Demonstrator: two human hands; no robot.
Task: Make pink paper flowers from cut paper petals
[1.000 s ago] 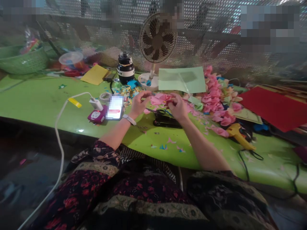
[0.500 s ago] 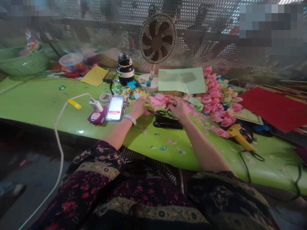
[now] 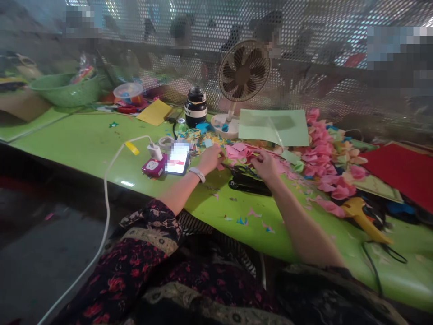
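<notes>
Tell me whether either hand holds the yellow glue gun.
No, the glue gun lies on the table, apart from the left hand and right hand.

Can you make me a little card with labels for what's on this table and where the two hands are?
Table: green, littered with paper scraps
Left hand: on the pink paper pieces, beside the phone
Right hand: at the same pink pieces, close to the black tool
Behind: fan, pale green sheet
Right side: pink paper flowers, yellow glue gun, red sheet
</notes>
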